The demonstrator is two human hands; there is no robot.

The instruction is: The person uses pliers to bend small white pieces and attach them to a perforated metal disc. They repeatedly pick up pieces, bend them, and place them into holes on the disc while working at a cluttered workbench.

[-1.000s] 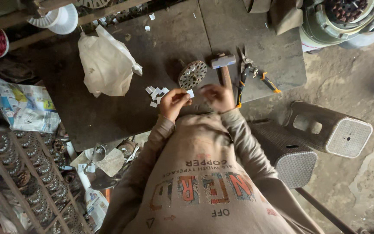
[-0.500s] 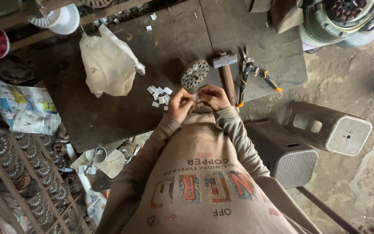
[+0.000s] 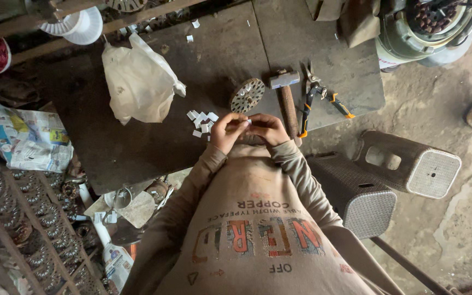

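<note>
Paper slip (image 3: 248, 122) pinched between 2 hands.
Left hand (image 3: 228, 131) and right hand (image 3: 267, 128) hold it with narrow fingertips, near white slips (image 3: 202, 121), slotted disc (image 3: 247, 95) and hammer (image 3: 286, 98).

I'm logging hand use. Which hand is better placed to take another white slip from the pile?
Probably left. The left hand is right beside the pile of white slips; the right hand is farther, nearer the hammer. Both pinch a single slip.

White paper slips (image 3: 202, 121), a cream plastic bag (image 3: 137, 82), orange-and-black pliers (image 3: 323, 101), a grey perforated disc (image 3: 247, 95) and a dark worktable (image 3: 137, 147) are being shown.
</note>
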